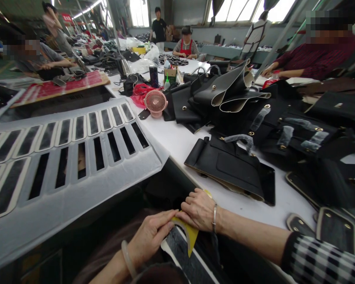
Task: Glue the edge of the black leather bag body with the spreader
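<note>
In the head view, a black strip-shaped panel (187, 256) with pale edges lies before me near the bottom. A thin yellow piece (191, 236) with a curved grey edge lies across it. Curled fingers of my right hand (199, 209) grip the yellow piece, and a bit of yellow shows past the knuckles. My left hand (154, 230) presses thumb and fingers together at the panel's far end, touching the yellow piece's left corner. Its fingertips meet those of the right hand, and the exact contact there is partly hidden.
To the left, a grey sheet-covered board (115, 177) carries rows of pale-bordered black panels. A black bag (233, 165) lies ahead right, near piled black bags (225, 90). Beyond stands a pink fan (156, 103). Several people work around the tables.
</note>
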`<action>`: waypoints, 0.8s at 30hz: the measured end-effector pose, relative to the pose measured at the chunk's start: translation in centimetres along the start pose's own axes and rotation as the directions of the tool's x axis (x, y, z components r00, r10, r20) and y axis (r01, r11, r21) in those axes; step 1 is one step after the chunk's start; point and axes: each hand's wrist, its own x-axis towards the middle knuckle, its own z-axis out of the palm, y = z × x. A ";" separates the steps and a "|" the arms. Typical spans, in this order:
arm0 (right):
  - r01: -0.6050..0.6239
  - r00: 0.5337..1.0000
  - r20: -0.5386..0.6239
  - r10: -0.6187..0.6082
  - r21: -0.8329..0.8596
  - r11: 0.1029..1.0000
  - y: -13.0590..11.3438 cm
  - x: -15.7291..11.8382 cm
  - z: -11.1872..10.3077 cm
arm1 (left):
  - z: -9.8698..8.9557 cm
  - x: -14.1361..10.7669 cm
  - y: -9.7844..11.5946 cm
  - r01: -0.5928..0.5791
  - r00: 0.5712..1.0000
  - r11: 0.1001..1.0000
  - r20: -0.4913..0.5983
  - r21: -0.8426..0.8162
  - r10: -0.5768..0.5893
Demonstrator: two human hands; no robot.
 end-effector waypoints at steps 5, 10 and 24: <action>-0.146 0.988 0.056 0.145 0.017 0.989 -1.8 -1.2 -0.1 | -0.5 0.2 0.7 -0.036 0.997 0.999 0.074 -0.035 0.038; -0.284 0.954 0.112 0.279 0.028 0.958 -3.6 -2.2 -0.2 | -1.2 0.6 0.7 0.045 0.988 0.989 0.156 -0.141 -0.023; -0.653 0.753 0.266 0.602 0.412 0.635 -4.7 -5.8 0.1 | -1.2 2.7 -1.3 0.307 0.937 0.849 0.291 -0.430 -0.191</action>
